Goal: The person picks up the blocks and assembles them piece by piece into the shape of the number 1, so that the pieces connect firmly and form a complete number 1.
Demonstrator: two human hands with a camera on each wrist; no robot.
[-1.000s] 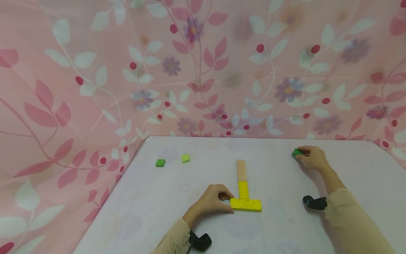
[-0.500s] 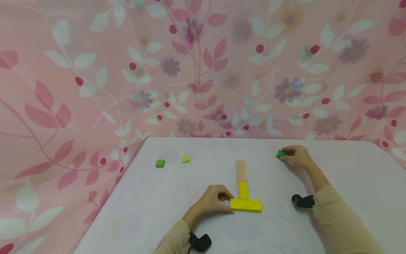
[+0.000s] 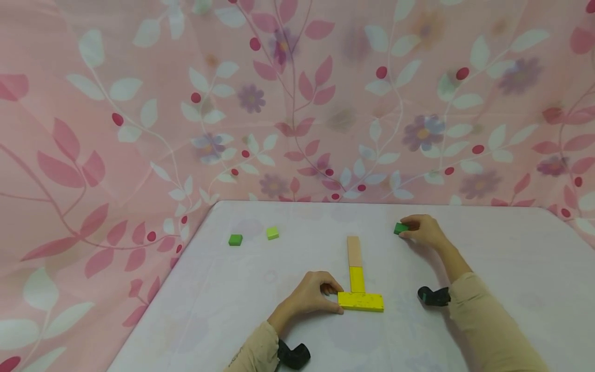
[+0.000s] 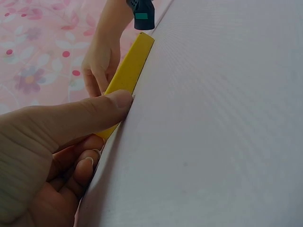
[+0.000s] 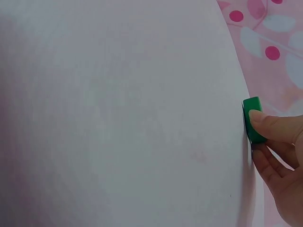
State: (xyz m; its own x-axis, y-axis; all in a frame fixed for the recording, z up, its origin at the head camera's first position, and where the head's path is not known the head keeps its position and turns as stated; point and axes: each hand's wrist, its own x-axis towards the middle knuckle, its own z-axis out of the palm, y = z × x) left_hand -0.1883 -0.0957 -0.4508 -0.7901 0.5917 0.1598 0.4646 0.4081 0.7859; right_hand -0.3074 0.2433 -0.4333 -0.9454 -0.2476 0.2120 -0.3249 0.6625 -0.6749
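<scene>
My left hand pinches the left end of a long yellow block between thumb and fingers; the left wrist view shows the thumb pressed along its side. A shorter yellow block runs away from the long block's middle, and a plain wooden block continues that line, so the three form an upside-down T. Toward the far right of the table, my right hand pinches a small green block. In the right wrist view the thumb lies on the green block's face.
A green block and a lime-green block lie apart at the back left of the white table. Behind the table hangs a pink floral cloth. Black wrist devices sit under both sleeves.
My right hand has slid leftward along the back of the table with the green block, toward the wooden block. The left hand and the T of blocks stay in place.
</scene>
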